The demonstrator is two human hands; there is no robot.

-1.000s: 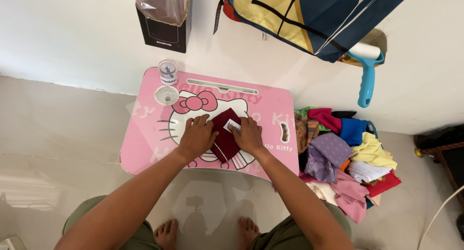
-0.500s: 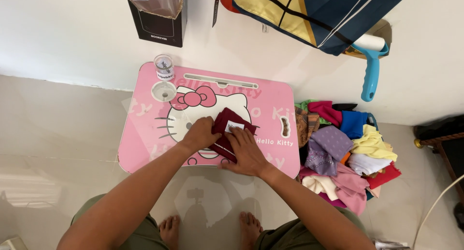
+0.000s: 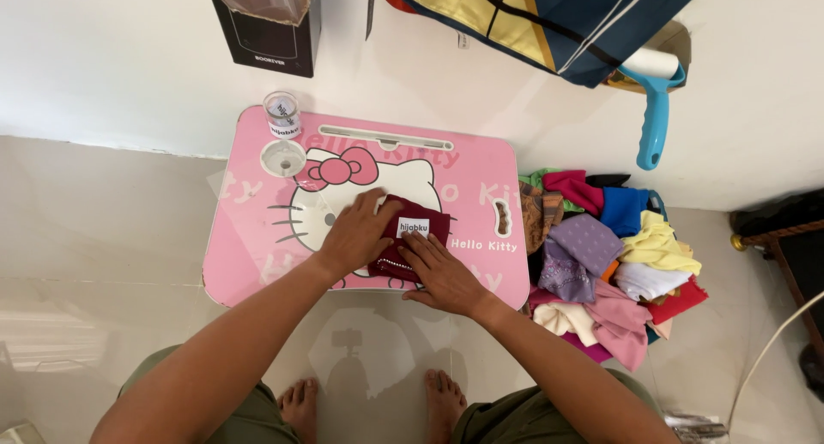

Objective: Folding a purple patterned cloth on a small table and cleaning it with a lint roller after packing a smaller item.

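Our left hand (image 3: 356,234) lies flat and spread on the one folded maroon cloth (image 3: 410,238) on the pink bench (image 3: 249,238). Our right hand (image 3: 442,272) presses flat on the cloth's near edge. Two clear cups (image 3: 281,114) stand at the bench's far left corner.

Around your pink table: clutter on the floor and along the wall.

On your pink table (image 3: 257,238), a small clear jar (image 3: 281,114) stands at the far left corner, just behind a round cup recess (image 3: 283,158). You have a heap of folded cloths (image 3: 614,259) in many colours on the floor to the right. Against the wall sit a black box (image 3: 266,28) with a plastic bag in it, a blue and yellow bag (image 3: 549,19), and a blue-handled lint roller (image 3: 652,109).
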